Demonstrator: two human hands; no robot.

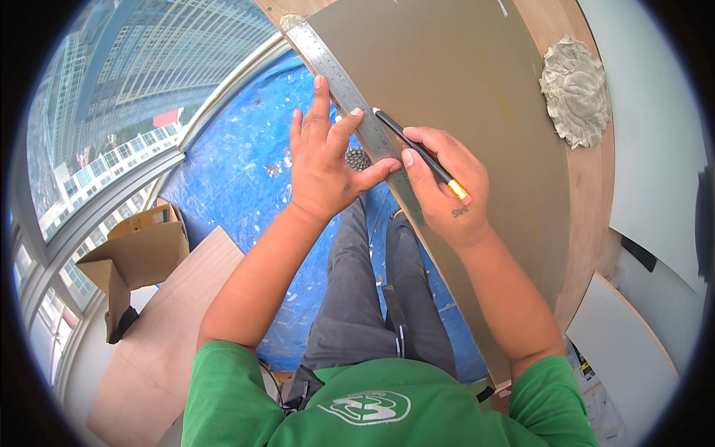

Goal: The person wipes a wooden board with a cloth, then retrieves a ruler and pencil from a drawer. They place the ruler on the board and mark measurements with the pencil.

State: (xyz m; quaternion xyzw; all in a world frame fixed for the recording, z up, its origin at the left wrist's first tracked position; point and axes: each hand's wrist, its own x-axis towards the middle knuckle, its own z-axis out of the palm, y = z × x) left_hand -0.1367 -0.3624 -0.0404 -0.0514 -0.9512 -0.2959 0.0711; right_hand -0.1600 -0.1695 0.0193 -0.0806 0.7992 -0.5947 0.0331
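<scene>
A long steel ruler [332,67] lies along the left edge of a large brown board [462,67]. My left hand [320,156] spreads over that edge, with fingertips and thumb touching the ruler. Its fingers are stretched apart and wrap round nothing. Between the fingers and thumb of my right hand [460,205] is a black pencil [423,151] with a gold band and reddish eraser end. The pencil's pale tip points up and left, close beside the ruler's right edge. Whether it touches the board I cannot tell.
A crumpled pale cloth [575,93] sits on the wooden strip at the right. Blue plastic sheeting [246,160], scattered with chips, covers the floor under my legs. At the left are a cardboard box [138,253], a plywood panel [167,328] and tall windows [134,97].
</scene>
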